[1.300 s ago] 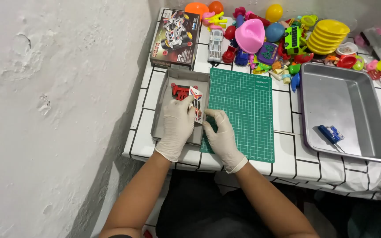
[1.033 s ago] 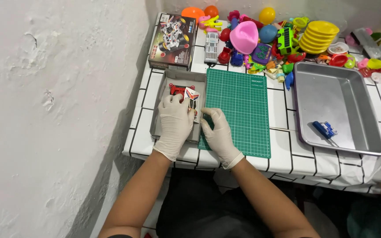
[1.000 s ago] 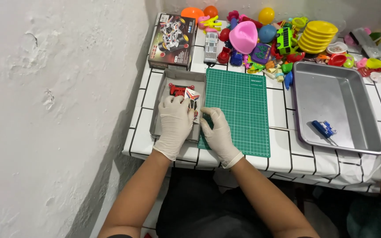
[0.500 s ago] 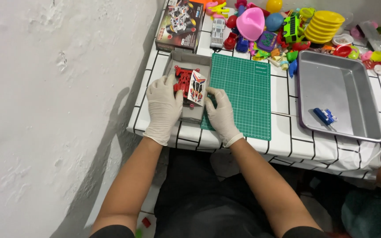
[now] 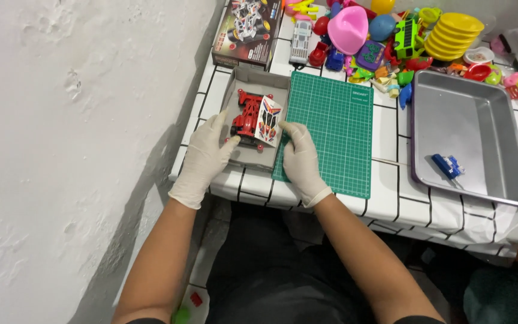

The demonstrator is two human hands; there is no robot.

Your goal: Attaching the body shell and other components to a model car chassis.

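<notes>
— What sits to your right on the bench (image 5: 391, 198)?
— A green cutting mat (image 5: 331, 129), then a metal tray (image 5: 487, 129) holding a small blue piece (image 5: 448, 166).
— Behind them?
— Yellow stacked plates (image 5: 452, 35), a pink potty toy (image 5: 347, 28), a printed box (image 5: 247, 30).
</notes>
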